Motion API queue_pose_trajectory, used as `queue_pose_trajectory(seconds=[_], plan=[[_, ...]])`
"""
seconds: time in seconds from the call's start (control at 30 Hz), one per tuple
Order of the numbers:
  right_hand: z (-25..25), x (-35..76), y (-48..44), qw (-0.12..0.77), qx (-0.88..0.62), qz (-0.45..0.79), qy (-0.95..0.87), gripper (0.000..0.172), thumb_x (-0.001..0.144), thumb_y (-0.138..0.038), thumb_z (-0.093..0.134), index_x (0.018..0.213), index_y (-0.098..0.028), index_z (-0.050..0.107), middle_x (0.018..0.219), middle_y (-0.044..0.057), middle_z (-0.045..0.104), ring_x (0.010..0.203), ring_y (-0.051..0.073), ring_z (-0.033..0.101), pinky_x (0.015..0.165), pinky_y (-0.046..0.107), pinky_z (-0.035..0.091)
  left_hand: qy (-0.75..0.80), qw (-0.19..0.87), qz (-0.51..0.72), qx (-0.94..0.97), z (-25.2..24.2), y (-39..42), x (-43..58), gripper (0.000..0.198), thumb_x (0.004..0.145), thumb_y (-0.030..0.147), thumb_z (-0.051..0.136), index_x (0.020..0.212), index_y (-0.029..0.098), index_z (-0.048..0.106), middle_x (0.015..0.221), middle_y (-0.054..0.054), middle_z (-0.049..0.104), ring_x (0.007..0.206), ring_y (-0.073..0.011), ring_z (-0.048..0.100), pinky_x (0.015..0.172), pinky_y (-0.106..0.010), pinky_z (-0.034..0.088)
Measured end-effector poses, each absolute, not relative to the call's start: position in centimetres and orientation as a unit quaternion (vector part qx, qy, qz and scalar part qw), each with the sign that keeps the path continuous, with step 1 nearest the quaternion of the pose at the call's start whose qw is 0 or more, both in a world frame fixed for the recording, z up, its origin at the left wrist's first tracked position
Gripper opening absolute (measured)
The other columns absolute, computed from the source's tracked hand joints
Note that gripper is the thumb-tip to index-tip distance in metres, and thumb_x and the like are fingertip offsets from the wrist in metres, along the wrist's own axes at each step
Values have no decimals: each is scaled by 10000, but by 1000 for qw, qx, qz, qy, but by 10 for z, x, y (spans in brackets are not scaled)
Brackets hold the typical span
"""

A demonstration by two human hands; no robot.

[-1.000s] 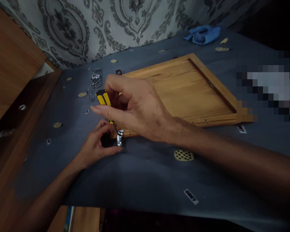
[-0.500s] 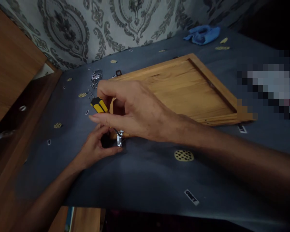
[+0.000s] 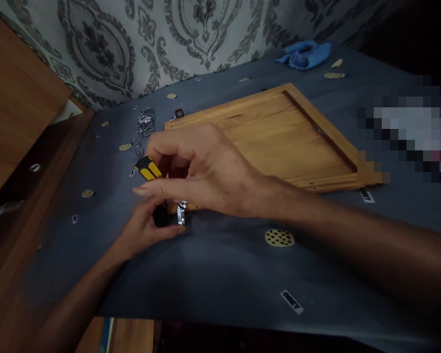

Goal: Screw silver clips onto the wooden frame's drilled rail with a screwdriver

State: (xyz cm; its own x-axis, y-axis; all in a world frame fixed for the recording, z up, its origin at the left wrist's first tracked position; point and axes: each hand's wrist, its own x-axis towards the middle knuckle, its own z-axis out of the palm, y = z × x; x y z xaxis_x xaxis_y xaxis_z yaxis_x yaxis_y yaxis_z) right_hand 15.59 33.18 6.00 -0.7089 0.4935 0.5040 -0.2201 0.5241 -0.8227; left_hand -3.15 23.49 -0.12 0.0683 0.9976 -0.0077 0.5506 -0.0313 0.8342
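Observation:
My right hand point(image 3: 213, 171) is closed around a screwdriver point(image 3: 148, 168) with a black and yellow handle. Its handle end sticks out past the fingers, and the tip is hidden. Below it, a shiny metal latch point(image 3: 181, 214) sits against the near left corner of a shallow wooden tray-like frame point(image 3: 272, 132). My left hand point(image 3: 147, 223) is closed at that corner, its thumb touching the latch's lower end. The left fingertips are partly covered by my right hand.
Several more metal latches point(image 3: 146, 122) lie at the back left on the dark patterned tablecloth point(image 3: 224, 274). A small dark clasp point(image 3: 179, 113) is beside the frame's far edge. A blue cloth point(image 3: 305, 55) lies at the back. Wooden furniture point(image 3: 25, 98) borders the left side.
The right hand and screwdriver handle have shifted slightly down and left, with the handle turned a little. The left hand holds nearly still at the latch.

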Motion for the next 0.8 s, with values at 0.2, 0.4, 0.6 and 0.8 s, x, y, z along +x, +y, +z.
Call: queue_pose_trajectory(seconds=[0.2,0.4,0.6,0.8], plan=[[56,154,324,435,-78,390,-808,387,918,-240,733,722,-217,401,693,-64,460,621,81,435,558,259,354,600,370,326,630,0,234,-30,387,703,354,889,1026,225,720,1093,-55,757,1084,-306,689,1004,-487,557],[49,150,321,475,-86,415,-771,422,910,-297,738,691,-221,386,680,-68,435,564,75,388,524,255,350,607,340,319,643,-1,234,-31,360,697,397,891,925,219,678,945,-34,715,948,-273,673,899,-444,575],[41,146,316,522,-117,332,-777,390,938,-313,708,722,-222,398,652,-84,437,540,66,385,550,233,384,597,351,329,642,0,233,-29,349,736,403,865,955,202,683,1020,-56,735,1009,-281,682,934,-453,578],[58,154,313,483,-90,346,-799,381,945,-314,712,747,-218,401,732,-78,423,571,45,432,604,220,424,607,369,323,625,1,232,-27,437,728,426,873,1077,230,697,1080,-62,745,1096,-323,684,978,-499,563]])
